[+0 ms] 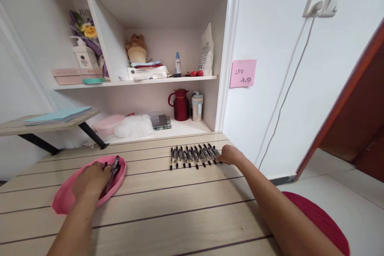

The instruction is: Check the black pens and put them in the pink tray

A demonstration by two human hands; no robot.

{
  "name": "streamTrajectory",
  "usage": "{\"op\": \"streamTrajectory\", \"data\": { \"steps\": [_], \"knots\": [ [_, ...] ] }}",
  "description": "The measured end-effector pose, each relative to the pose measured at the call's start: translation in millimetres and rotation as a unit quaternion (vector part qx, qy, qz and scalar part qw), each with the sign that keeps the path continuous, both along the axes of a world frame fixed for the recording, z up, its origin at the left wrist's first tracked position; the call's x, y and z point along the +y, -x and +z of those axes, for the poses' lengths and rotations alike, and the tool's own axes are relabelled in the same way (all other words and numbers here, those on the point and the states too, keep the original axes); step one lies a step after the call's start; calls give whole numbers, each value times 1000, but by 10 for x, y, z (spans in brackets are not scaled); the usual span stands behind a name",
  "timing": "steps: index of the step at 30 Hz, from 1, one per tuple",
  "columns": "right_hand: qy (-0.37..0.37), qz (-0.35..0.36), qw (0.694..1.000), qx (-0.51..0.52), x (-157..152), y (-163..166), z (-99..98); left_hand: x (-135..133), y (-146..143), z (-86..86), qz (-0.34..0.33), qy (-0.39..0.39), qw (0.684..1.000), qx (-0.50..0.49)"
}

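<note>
Digging in the pink tray [61, 204] left of the pen row [192, 156] with left hand [90, 182], grip hidden; pinching the end pen [215, 153] narrow with right hand [231, 155], probably keeping spacing even.

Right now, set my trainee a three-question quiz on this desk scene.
1. True or false: the left hand reaches into the pink tray.
2. Which part of the row of black pens does the right hand touch? A: its left end. B: its right end. C: its middle.
3. Fill the gap: the handwritten sticky note is ____ in colour.

Key: 1 true; 2 B; 3 pink.
</note>
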State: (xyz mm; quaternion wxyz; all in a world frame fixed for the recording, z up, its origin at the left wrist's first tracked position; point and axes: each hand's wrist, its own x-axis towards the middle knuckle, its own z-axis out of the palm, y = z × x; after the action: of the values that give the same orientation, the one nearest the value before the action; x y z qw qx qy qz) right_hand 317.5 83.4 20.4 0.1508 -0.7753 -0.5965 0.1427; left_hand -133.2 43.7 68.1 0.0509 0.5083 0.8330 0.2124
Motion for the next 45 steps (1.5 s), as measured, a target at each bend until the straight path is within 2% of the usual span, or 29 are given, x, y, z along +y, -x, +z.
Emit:
{"op": "streamTrajectory", "data": {
  "steps": [3,7,10,12,14,16,17,19,20,22,23,25,26,27,29,32,35,38,45],
  "knots": [
    [-7,-7,999,-31,-32,62,-37,-54,-210,63,0,-1,997,76],
    [-15,-7,999,-43,-60,97,38,-84,-608,33,-114,-106,981,113],
    [-25,3,999,-34,-81,163,195,-130,-1017,-66,-234,-158,959,31],
    [-29,25,999,-15,-128,288,304,-184,-1309,-155,-301,-148,933,-129],
    [-23,72,997,32,-222,491,373,-248,-1566,-249,-314,-85,874,-362],
    [6,175,968,180,-354,744,385,-304,-1748,-335,-284,-13,774,-565],
    [18,204,953,224,-425,873,372,-325,-1806,-372,-270,17,723,-635],
    [33,243,937,250,-547,1090,323,-345,-1859,-433,-261,60,643,-718],
    [32,257,932,255,-587,1163,299,-347,-1861,-458,-261,74,617,-739],
    [41,279,924,259,-603,1207,270,-341,-1841,-496,-255,87,592,-759],
    [44,284,923,257,-578,1174,270,-337,-1828,-509,-245,87,590,-764],
    [25,256,940,224,-473,1007,292,-337,-1811,-523,-221,80,595,-769],
    [-16,210,961,182,-402,885,306,-341,-1810,-524,-214,77,598,-768],
    [-74,126,982,118,-328,750,314,-348,-1814,-524,-211,76,602,-766],
    [-112,42,990,68,-191,477,296,-367,-1838,-524,-216,70,614,-756],
    [-121,-28,992,27,-62,179,166,-394,-1886,-537,-232,57,645,-726],
    [-112,-47,993,8,-11,71,-16,-403,-1914,-565,-246,54,670,-698],
    [-102,-49,994,-3,17,72,-146,-396,-1915,-587,-255,60,677,-688],
    [-92,-47,995,-2,32,63,-223,-394,-1900,-582,-259,68,679,-684]
  ]
}}
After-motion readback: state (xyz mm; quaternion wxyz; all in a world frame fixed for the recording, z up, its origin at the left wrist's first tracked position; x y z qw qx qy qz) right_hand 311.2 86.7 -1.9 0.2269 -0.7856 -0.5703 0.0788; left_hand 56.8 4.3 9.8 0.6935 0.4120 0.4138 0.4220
